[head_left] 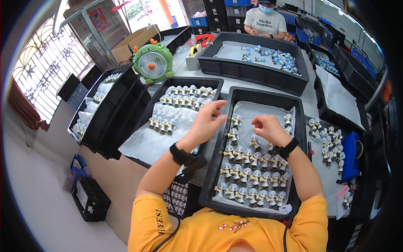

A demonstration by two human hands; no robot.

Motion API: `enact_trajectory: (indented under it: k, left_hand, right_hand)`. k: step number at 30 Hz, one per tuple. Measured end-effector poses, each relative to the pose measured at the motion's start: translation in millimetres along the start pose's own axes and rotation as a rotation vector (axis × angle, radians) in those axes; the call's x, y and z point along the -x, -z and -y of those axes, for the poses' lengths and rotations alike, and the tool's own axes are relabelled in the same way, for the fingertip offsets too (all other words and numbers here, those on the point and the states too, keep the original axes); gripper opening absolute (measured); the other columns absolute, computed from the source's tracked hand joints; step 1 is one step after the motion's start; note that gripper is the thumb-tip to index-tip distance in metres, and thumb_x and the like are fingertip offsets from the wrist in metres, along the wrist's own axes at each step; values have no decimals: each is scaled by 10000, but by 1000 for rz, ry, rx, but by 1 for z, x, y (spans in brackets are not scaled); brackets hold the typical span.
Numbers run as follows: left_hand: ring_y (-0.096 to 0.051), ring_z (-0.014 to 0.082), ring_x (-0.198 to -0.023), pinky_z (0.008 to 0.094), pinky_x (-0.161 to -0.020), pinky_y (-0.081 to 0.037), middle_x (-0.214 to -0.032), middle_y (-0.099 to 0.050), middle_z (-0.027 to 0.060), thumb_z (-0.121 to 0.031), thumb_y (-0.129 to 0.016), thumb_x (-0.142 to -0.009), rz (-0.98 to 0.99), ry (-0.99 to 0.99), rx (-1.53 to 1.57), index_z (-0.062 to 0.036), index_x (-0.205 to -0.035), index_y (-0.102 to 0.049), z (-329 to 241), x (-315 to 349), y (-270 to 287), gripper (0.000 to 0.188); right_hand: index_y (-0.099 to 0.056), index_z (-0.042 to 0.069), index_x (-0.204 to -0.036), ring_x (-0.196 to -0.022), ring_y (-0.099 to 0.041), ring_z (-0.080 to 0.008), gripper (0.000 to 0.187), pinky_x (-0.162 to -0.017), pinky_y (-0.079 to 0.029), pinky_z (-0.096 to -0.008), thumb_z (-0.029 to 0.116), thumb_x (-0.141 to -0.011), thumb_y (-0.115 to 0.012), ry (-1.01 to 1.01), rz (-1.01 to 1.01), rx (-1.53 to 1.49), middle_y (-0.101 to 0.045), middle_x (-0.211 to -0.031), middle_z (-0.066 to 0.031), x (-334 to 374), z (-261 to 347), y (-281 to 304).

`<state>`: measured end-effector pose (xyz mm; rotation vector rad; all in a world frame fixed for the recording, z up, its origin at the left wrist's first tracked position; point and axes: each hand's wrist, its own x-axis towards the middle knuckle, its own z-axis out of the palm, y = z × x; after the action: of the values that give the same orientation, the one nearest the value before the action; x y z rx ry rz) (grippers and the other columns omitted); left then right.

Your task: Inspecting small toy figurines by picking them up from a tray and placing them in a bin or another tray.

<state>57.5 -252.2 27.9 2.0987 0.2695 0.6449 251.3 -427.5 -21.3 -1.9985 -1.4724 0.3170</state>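
My left hand point(206, 122) hovers between two black trays, its fingers apart with nothing seen between them. Over the right-hand tray point(299, 122), my right hand point(270, 128) has its fingers curled together; whatever they may hold is hidden. Just below those fingertips is a small figurine point(255, 143) with pale blue hair. More such figurines point(254, 178) fill several rows in the near half of this tray, on white paper. A few others line its left and right sides. In the left-hand tray point(218, 86), similar figurines point(191, 91) stand in rows, partly covered by white paper point(153, 140).
Stacked black trays point(111, 115) stand at the left, near a green fan point(153, 63). A large tray point(252, 75) with blue-and-white pieces lies beyond. Loose figurines point(331, 145) and a blue box point(351, 157) are at the right. A co-worker point(265, 23) sits across.
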Motion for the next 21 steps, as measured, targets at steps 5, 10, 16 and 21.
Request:
enact_trajectory:
  k: [5, 10, 16, 21]
  left_hand:
    - [-561, 152, -1003, 298, -847, -490, -1180, -523, 70, -128, -625, -880, 228, 53, 5, -70, -1280, -514, -8, -7, -37, 419]
    - [-554, 144, -1039, 292, -879, -474, -1270, -494, 69, -126, -595, -904, 217, 173, 256, -60, -1316, -476, 3, -2, -39, 434]
    - [-527, 109, -1111, 269, -934, -449, -1311, -478, 49, -233, -531, -972, 218, 372, 810, -91, -1395, -404, -4, 4, -30, 464]
    - [-545, 84, -1070, 260, -909, -459, -1266, -514, 4, -229, -527, -975, 357, 340, 932, -101, -1415, -376, -18, 9, -33, 482]
  right_hand:
    - [-643, 20, -1008, -861, -637, -334, 418, -787, -508, -395, 250, -676, -749, -13, 187, 293, -657, -915, -171, 13, -17, -17]
    - [-615, 12, -1047, -876, -631, -318, 417, -781, -501, -380, 208, -700, -736, -44, 124, 112, -646, -926, -155, 3, 2, -17]
    - [-603, 37, -1061, -888, -625, -223, 398, -795, -484, -323, 121, -702, -754, 277, -335, -313, -634, -949, -90, 4, 57, 11]
    - [-598, 57, -1083, -940, -610, -240, 414, -843, -470, -341, 118, -707, -760, 328, -394, -323, -627, -997, -85, 11, 63, 13]
